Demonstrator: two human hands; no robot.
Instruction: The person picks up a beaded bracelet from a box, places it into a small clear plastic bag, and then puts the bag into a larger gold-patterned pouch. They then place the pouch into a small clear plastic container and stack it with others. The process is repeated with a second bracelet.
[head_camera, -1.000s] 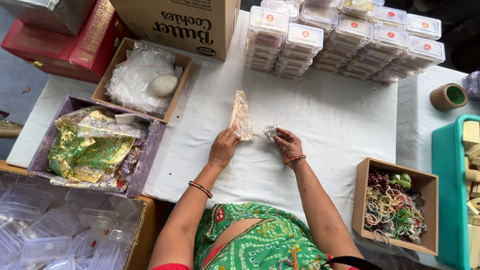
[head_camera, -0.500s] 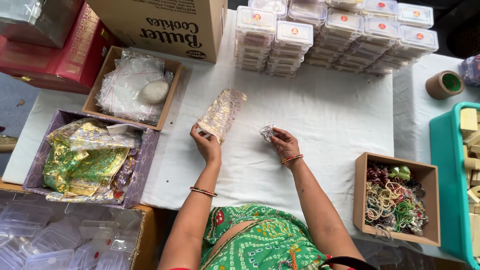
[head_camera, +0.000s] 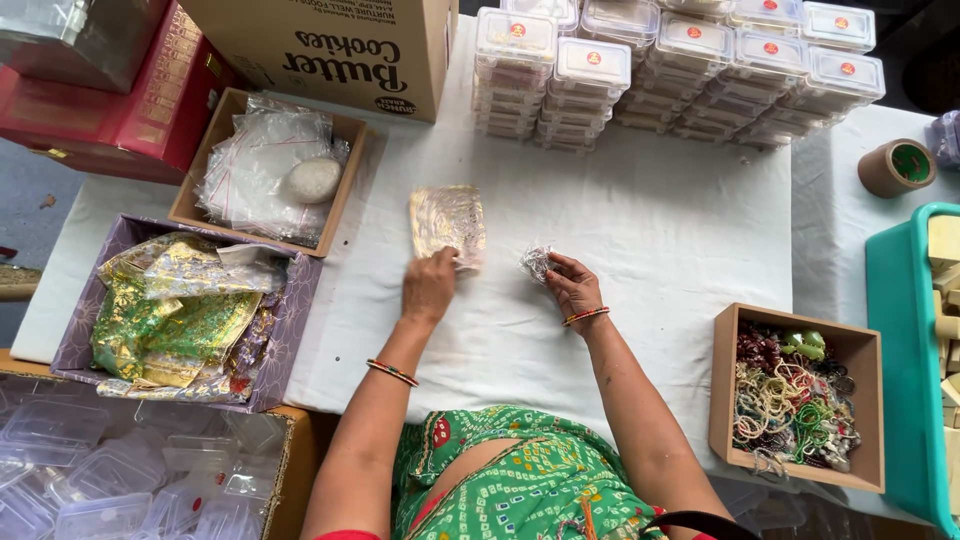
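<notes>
My left hand (head_camera: 430, 287) rests on the near edge of a small gold-patterned pouch (head_camera: 447, 224) that lies flat on the white tablecloth (head_camera: 640, 230). My right hand (head_camera: 573, 287) pinches a small clear plastic packet with something silvery inside (head_camera: 537, 262), just right of the pouch. Both wrists wear coloured bangles.
A purple box of gold and green pouches (head_camera: 180, 310) sits at left, beyond it a cardboard tray of clear bags with a pale stone (head_camera: 268, 170). Stacked clear lidded boxes (head_camera: 680, 65) line the far edge. A box of bangles (head_camera: 795, 400), a tape roll (head_camera: 897, 168) and a teal crate (head_camera: 905, 350) are at right.
My left hand has laid the gold pouch down flat on the cloth; a second ago it held it upright. My right hand keeps the small packet.
</notes>
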